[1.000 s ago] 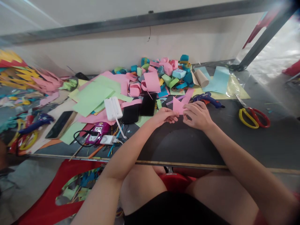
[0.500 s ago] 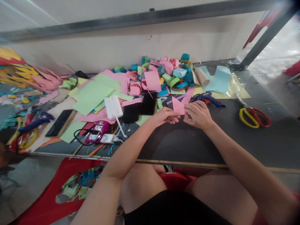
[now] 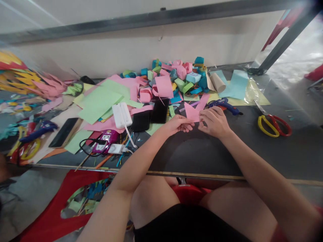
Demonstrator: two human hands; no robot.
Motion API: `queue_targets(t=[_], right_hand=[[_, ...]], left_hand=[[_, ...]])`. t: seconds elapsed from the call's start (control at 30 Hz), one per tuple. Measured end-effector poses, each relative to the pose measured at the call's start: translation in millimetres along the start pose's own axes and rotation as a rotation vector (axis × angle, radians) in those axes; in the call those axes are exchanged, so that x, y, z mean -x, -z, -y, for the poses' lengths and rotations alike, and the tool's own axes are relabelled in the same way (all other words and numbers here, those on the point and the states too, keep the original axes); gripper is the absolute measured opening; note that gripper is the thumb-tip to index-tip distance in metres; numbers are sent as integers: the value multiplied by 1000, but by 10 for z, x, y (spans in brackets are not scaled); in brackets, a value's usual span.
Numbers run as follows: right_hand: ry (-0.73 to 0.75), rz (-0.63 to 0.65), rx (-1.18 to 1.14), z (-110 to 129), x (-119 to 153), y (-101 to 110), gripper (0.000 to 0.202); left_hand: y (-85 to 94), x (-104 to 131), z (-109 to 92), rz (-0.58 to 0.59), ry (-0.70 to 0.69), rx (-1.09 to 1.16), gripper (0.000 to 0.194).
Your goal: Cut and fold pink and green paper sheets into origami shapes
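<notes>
Between my hands is a small piece of pink paper [image 3: 191, 112] with a pointed upper corner, held just above the dark table [image 3: 186, 151]. My left hand [image 3: 179, 125] pinches its lower left edge, with the other fingers loosely curled. On the right side, the bent fingers of my right hand [image 3: 213, 121] close on the paper's edge; the fingertips partly hide it. Behind the right hand lies a blue glue gun [image 3: 225, 106]. Another pink strip [image 3: 203, 101] rests just beyond the held piece.
Folded paper pieces [image 3: 180, 79] are heaped at the back. Scissors [image 3: 274, 125] lie at the right, a cardboard tube [image 3: 217, 83] behind. Green sheets [image 3: 101, 101], a white power bank [image 3: 122, 115], a phone [image 3: 65, 132] and a second glue gun [image 3: 41, 130] spread leftward.
The pink paper has tilted very slightly, its tip moving a little left. Both hands keep nearly the same place and grip.
</notes>
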State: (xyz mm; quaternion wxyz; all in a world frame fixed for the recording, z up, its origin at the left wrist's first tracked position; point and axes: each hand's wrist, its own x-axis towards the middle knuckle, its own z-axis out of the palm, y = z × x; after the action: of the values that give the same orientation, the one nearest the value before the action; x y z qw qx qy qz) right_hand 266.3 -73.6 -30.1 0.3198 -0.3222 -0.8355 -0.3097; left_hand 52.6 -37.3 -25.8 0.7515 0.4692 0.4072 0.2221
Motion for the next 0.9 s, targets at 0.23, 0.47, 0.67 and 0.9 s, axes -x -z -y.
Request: queue_targets(t=[0.23,0.47,0.67,0.9], right_hand=[[-69,47,-99,-6,4,2,11],[-228,40,-22,-206,154,-2,9],[-154,-28,-82,-157,111,-21,6],[-65,22,-42,-15,21,-160,14]], left_hand=[[1,-13,2,-1,-3,9,20],[99,-12,-50,-102,-77,69,20],[86,-71,-11,-119,-61,69,18],[81,-77,25,-82,-58,68,16]])
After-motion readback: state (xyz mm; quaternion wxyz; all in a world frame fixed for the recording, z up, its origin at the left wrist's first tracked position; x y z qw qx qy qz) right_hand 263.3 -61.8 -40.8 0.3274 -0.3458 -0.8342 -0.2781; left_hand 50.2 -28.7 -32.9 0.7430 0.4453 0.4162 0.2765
